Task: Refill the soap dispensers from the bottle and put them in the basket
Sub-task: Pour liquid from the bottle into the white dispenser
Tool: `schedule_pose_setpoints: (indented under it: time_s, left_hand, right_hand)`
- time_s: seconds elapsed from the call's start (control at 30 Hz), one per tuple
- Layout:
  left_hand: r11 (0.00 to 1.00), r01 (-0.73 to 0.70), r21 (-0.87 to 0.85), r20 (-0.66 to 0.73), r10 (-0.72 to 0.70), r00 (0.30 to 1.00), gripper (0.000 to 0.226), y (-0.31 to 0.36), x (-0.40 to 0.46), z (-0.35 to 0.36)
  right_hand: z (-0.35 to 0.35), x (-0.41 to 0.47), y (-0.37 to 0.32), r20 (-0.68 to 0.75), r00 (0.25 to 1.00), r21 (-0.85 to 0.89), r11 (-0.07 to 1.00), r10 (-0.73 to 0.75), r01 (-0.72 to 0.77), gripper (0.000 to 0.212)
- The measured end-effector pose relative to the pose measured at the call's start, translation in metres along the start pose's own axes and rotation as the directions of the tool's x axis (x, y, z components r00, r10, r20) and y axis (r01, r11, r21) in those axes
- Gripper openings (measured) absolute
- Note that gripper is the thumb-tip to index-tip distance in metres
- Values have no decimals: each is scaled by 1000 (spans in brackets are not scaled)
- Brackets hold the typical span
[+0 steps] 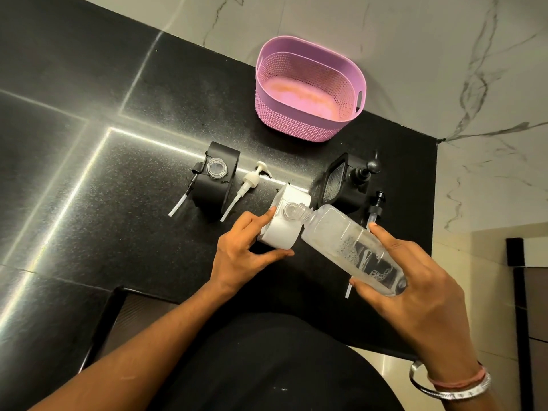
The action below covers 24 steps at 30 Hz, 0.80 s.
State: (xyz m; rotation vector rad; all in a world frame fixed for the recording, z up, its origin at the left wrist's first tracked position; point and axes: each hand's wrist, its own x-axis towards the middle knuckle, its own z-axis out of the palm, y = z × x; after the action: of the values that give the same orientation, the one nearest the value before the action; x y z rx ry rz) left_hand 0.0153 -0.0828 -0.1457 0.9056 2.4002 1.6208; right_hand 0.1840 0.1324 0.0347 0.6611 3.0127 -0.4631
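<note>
Right hand [415, 280]: fingers curled round clear bottle [350, 241], tilted, its mouth at the neck of the white dispenser [284, 223]. Left hand [240, 247]: thumb and fingers clasp that dispenser's side. Basket [296, 126]: on the table [89, 143] beyond the dispenser. Bottle's liquid level hard to judge; foam visible.

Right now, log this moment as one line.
step: refilling | left hand: holds white dispenser | right hand: tilts bottle into it | basket: no dispensers
</note>
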Motion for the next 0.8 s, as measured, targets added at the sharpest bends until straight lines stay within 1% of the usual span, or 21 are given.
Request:
schedule_pose_setpoints:
  time_s: [0.8]
  left_hand:
    - [1000,-7,-8,-4,7,1000,85,-3,0,2]
  right_hand:
    - [-4,1,-3,13,1000,-2,1000,3,-3,92]
